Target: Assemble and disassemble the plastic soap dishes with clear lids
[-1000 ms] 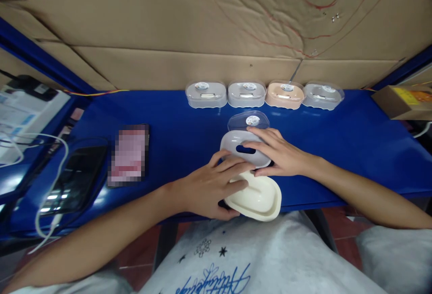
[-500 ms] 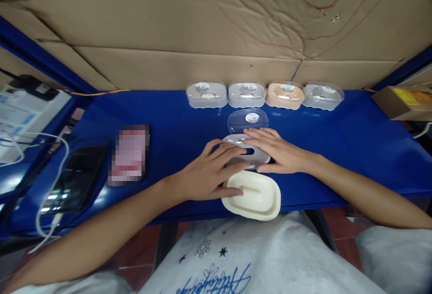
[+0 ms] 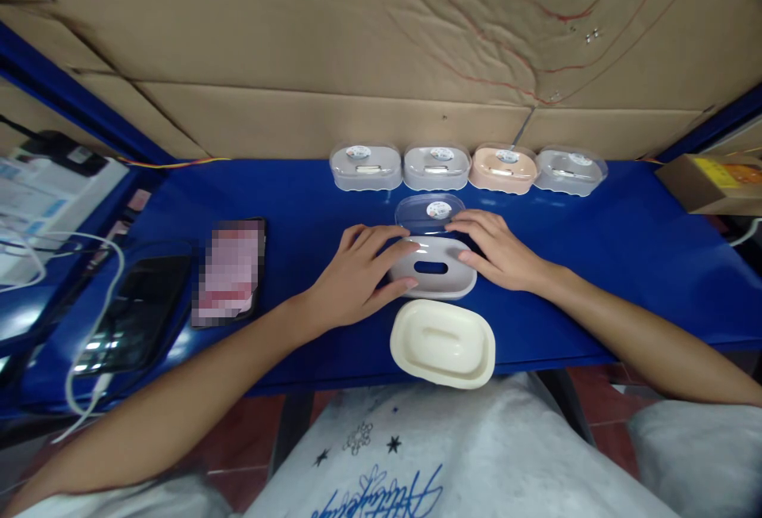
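My left hand is open, its fingers stretched over the left end of a grey oval piece with a slot in its middle. Its upper fingertips come near the lower left edge of a clear plastic lid that bears a round sticker. From the other side my right hand, also open, has its fingertips at the lid's lower right edge and its thumb over the grey piece's right end. Whether these fingers touch or just hover, I cannot tell. A cream oval dish lies nearest me, apart from both hands.
Several lidded oval boxes, among them a peach one, stand in a row along the cardboard wall. To the left lie a phone with a blurred screen, a dark phone and a white cable. A carton stands far right.
My hands have moved apart and slightly away from me, uncovering the grey piece's slot and the cream dish. The clear lid has shifted a little to the left.
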A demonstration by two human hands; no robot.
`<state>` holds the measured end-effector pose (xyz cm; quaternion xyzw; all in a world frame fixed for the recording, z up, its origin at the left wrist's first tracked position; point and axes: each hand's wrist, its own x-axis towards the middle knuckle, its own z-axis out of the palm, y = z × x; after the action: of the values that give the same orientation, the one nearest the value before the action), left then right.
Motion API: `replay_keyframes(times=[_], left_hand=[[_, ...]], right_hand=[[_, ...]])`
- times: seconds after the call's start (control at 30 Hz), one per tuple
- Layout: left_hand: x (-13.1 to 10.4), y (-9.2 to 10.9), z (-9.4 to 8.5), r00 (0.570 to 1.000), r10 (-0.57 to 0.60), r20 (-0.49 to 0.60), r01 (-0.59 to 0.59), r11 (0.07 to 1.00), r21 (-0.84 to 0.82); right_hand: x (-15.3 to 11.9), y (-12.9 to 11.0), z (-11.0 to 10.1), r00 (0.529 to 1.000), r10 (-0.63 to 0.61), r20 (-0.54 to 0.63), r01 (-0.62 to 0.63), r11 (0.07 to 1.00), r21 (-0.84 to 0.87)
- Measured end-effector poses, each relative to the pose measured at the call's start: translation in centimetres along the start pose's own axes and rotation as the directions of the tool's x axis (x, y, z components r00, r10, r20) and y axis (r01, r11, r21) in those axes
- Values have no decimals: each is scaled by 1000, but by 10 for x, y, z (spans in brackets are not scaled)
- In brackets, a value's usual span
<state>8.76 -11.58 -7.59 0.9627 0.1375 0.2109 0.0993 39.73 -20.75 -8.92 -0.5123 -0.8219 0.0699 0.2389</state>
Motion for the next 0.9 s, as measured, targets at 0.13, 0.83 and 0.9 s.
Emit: replay_keyframes(times=[0.13, 0.83, 0.9], left_hand=[[0, -2, 1, 1000, -7, 25, 8, 1000, -29], [-10, 29, 3, 944, 183, 275, -185, 983, -21], [-10, 32, 3, 946, 174, 272, -179, 984, -4]], right_hand=[[0, -3, 0, 994, -66, 83, 63, 997, 42], [0, -2, 9, 995, -72, 63, 65, 992, 104], [1, -2, 10, 995, -75, 70, 66, 990, 125]])
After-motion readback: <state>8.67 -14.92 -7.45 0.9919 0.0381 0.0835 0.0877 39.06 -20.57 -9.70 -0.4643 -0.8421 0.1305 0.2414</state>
